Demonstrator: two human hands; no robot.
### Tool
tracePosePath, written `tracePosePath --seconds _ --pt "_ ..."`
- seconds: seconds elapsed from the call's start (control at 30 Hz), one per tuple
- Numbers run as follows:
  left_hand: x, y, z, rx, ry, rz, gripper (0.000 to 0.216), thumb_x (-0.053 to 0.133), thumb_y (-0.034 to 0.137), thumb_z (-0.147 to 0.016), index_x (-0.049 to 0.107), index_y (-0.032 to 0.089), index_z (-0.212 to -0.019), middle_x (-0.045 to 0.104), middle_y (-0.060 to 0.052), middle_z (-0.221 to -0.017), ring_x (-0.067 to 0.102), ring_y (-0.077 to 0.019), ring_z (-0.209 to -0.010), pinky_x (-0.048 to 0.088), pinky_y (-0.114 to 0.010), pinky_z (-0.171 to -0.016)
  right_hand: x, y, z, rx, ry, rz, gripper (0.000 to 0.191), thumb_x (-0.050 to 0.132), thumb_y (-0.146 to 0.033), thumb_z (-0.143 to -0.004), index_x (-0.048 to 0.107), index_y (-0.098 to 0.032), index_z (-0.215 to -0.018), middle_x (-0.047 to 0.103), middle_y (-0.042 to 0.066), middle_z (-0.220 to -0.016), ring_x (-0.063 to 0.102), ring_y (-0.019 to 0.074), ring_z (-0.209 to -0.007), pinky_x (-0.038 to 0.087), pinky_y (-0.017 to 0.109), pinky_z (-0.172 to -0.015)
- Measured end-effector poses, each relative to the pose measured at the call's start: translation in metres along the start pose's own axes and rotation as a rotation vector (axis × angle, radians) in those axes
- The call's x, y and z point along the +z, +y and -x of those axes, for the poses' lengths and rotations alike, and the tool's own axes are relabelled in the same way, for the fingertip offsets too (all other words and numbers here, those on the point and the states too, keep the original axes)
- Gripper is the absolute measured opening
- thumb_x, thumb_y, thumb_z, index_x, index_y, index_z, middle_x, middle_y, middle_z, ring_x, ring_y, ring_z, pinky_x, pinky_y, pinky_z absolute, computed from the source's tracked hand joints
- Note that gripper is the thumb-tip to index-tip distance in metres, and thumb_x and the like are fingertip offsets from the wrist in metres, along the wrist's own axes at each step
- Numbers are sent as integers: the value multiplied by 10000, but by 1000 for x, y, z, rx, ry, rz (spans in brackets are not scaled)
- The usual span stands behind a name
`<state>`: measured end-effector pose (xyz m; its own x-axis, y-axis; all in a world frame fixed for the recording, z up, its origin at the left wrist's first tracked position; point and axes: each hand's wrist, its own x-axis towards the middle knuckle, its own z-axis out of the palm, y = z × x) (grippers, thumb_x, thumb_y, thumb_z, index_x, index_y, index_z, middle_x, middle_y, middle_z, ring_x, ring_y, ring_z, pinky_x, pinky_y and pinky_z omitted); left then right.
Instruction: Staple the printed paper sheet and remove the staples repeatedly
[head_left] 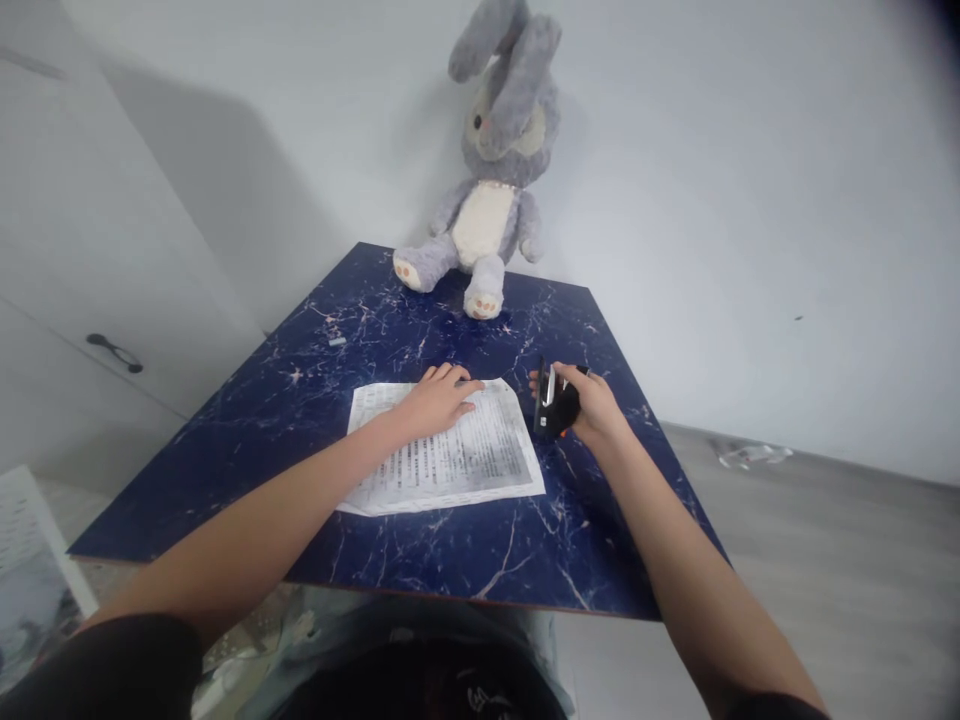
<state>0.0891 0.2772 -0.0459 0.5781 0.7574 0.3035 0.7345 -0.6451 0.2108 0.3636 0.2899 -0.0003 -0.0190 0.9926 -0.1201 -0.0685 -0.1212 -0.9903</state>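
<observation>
Printed sheets of paper (480, 460), slightly crumpled, lie on the dark blue marbled table (480, 555). My left hand (439, 402) rests on their upper part with its fingers spread towards the right. A small dark spot shows by the index finger, too small to name. To the right of the paper, my right hand (589, 400) is closed around a black stapler (553, 412) with a shiny metal part. The stapler is turned on its side and sits just off the paper's right edge; my fingers cover part of it.
A grey plush rabbit (480, 225) sits at the table's back edge against the wall. A small pale strip (337, 341) lies at the left. A white cabinet with a black handle (114, 350) stands on the left. Something clear (750, 455) lies on the floor at right.
</observation>
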Motion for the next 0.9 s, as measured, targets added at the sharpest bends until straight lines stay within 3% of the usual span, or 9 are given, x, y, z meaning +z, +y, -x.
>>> tracePosePath --seconds 0.13,0.33,0.5,0.6,0.73,0.9 --pt "2 2 -2 16 6 29 319 534 256 -1023 613 229 -1331 561 -106 -1152 542 -265 -1057 451 -430 -959 -8 5 -11 44 31 -23 275 713 -454 -712 553 -245 -793 631 36 -713 673 247 -739 628 413 -717" --pt "4 -3 -1 2 77 216 323 580 185 -978 622 258 -1289 492 -96 -1234 569 -226 -1027 494 -419 -970 -13 18 -21 10 201 -114 270 687 -393 -679 482 -256 -789 543 -1 -669 609 206 -671 618 367 -677" --pt "2 -1 -2 22 93 203 303 545 127 -985 631 240 -1253 585 -85 -1238 543 -248 -1090 439 -453 -1035 -11 15 -19 57 213 -148 274 706 -371 -673 497 -252 -805 562 -1 -688 605 203 -677 605 360 -663" --pt "-2 1 -3 9 108 181 298 527 134 -1002 627 227 -1267 655 -75 -1221 535 -251 -1077 422 -444 -1033 -7 8 -12 79 152 -109 304 750 -346 -641 535 -239 -827 594 0 -724 604 192 -681 576 341 -649" --pt "-3 -4 -5 -27 130 165 351 516 135 -1009 614 251 -1326 687 -62 -1240 551 -250 -1096 416 -423 -1021 -9 -3 1 -105 -65 238 336 773 -352 -666 587 -233 -919 660 -1 -838 617 185 -721 517 322 -673" --pt "0 -14 -6 -26 112 128 411 456 77 -1007 618 231 -1352 662 -72 -1238 624 -212 -1080 434 -371 -957 -15 -11 8 -355 -148 949 412 702 -230 -682 570 -230 -1073 740 27 -910 673 233 -810 481 357 -778"
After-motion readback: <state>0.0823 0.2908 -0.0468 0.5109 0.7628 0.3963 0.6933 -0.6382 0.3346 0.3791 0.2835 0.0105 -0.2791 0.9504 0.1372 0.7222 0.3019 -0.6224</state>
